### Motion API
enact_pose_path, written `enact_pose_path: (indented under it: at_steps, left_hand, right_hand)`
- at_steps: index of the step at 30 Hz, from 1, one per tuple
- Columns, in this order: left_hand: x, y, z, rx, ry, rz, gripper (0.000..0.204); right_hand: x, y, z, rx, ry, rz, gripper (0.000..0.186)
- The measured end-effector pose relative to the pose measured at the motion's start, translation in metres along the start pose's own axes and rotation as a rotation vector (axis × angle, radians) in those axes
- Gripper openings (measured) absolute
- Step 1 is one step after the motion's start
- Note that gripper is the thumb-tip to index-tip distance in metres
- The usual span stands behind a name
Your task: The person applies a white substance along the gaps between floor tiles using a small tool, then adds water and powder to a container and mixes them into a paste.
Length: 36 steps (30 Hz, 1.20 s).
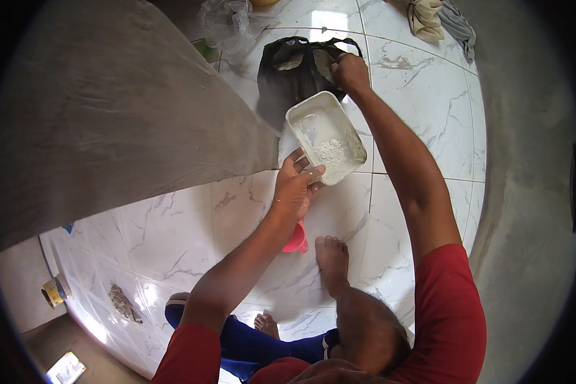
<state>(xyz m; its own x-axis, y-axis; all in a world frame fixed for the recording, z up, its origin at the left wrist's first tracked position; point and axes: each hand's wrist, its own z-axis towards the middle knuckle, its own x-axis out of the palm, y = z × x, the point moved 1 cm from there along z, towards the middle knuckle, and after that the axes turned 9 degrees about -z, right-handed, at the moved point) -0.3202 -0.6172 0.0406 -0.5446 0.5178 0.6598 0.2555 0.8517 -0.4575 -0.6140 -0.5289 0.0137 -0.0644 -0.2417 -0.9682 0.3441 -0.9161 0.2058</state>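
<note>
Tub (342,115) of white powder (331,151), pinched at its near edge by the left hand (292,191) close to the black bag (277,83), seems best kept level against spilling while the right hand (351,72) reaches into the bag, its grip hidden from view.
</note>
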Motion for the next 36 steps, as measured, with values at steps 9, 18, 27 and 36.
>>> enact_pose_path:
  at_steps: [9, 18, 27, 36]
  left_hand:
    - [-0.003, 0.0, 0.002, -0.008, 0.001, -0.015, 0.076]
    - [0.004, 0.001, 0.007, -0.007, 0.01, -0.022, 0.074]
    - [0.013, 0.0, 0.014, -0.002, 0.021, -0.065, 0.071]
    - [0.01, -0.005, 0.009, -0.052, 0.038, -0.081, 0.07]
  right_hand:
    - [-0.005, -0.032, -0.009, 0.452, 0.177, 0.505, 0.021]
    - [-0.077, -0.039, -0.038, 0.597, 0.242, 1.197, 0.013]
    - [-0.145, -0.036, -0.119, 0.357, 0.334, 1.05, 0.025]
    - [-0.148, -0.004, -0.188, -0.685, -0.143, 0.135, 0.031]
